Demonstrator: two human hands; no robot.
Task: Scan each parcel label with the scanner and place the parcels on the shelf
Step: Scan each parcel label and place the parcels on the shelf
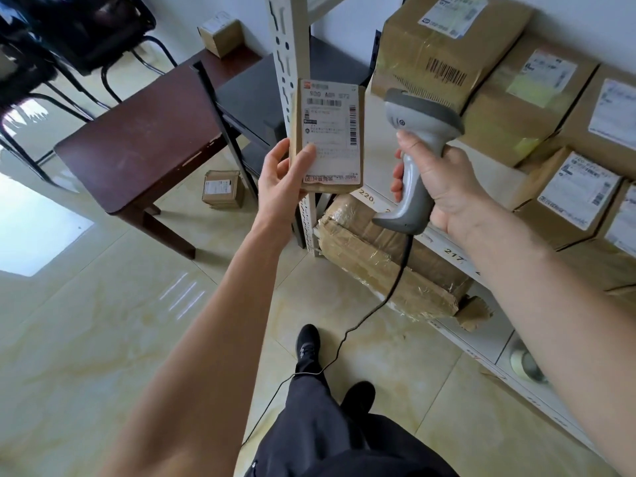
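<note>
Holding the parcel (327, 139) label-up at frame centre, left hand (280, 177) pinching it; right hand (444, 187) wraps the scanner (418, 149), aiming for reading.

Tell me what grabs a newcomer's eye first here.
The small labelled parcel held up mid-frame by the left hand, label facing the camera. Just right of it, the grey scanner gripped in the right hand. Behind, at right, the shelf is packed with cardboard boxes.
</note>
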